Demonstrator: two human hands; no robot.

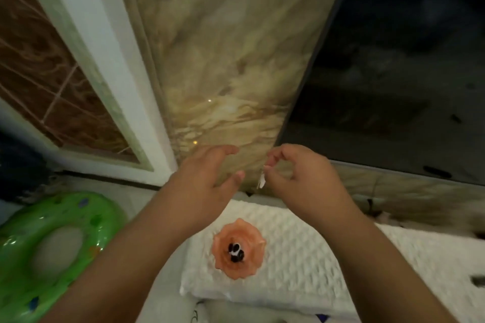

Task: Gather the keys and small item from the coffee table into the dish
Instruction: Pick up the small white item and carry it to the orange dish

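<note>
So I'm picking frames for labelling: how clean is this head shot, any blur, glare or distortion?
Head view: dim indoor light, with the upper right nearly black; motion blur softens both hands, left hand and right hand, and the small white item pinched by the right; small glare spots on the marble panel; wide-angle bending of straight edges; the orange dish and its dark contents are soft.
</note>
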